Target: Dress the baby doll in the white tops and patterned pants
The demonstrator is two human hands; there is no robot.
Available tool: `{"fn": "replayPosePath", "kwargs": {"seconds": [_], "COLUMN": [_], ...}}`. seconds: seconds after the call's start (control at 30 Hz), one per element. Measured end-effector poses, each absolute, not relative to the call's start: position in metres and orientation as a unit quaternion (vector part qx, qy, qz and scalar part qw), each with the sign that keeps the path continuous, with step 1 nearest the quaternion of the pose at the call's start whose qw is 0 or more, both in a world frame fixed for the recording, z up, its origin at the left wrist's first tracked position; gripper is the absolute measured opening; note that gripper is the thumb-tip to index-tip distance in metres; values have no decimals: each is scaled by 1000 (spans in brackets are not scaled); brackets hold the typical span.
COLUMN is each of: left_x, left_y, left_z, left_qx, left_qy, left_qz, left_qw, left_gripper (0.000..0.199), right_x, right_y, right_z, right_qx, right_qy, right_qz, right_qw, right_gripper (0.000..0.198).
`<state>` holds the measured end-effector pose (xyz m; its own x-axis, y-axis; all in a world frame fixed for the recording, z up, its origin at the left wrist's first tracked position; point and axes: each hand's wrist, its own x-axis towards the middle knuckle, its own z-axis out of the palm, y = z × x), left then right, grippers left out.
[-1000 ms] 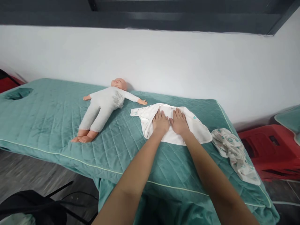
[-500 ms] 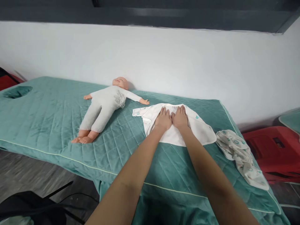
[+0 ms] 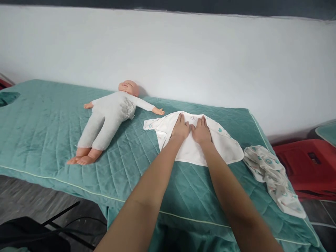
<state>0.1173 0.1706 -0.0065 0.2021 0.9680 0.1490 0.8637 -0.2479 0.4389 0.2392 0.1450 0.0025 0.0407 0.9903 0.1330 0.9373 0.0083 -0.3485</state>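
Note:
A white baby shirt (image 3: 191, 150) with small teal prints lies spread open on the green quilted bed cover (image 3: 136, 154). My left hand (image 3: 181, 127) rests on the inside of the shirt near its collar, fingers stretched toward the wall. Beside it, my right hand (image 3: 201, 130) lies on the same fabric, its fingers also extended. A small printed label shows between the hands. To the left lies a baby doll (image 3: 107, 112) on its back, with a white cloth body and one arm reaching toward the shirt's sleeve.
A crumpled printed garment (image 3: 273, 178) lies at the bed's right edge. Beyond that edge stands a red plastic chair or stool (image 3: 307, 168). A white wall (image 3: 183, 59) runs along the back. A black object (image 3: 28, 234) is on the floor at lower left.
My hands have moved slightly apart on the shirt, showing more of the label. The camera view has tilted down and shifted a little.

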Motion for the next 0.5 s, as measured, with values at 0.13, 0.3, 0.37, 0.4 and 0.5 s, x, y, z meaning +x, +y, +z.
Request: {"fn": "replayPosePath", "kwargs": {"seconds": [0.13,0.3,0.37,0.4,0.5], "left_x": [118,123,126,126,128], "left_y": [169,153,146,142,132], "left_z": [-3,5,7,7,8], "left_qx": [777,758,725,714,705], "left_qy": [599,638,673,683,692], "left_qz": [155,109,119,123,123], "left_qw": [114,84,89,93,100], "left_gripper": [57,57,62,64,66], "right_x": [238,236,235,235,235], "right_y": [147,142,137,134,125], "right_z": [3,7,8,8,8], "right_qx": [-706,-707,-704,-703,-697], "right_qy": [-693,-698,-702,-704,-712], "right_qz": [77,62,52,47,35], "right_qw": [125,98,95,94,86], "right_gripper": [70,73,74,73,72]}}
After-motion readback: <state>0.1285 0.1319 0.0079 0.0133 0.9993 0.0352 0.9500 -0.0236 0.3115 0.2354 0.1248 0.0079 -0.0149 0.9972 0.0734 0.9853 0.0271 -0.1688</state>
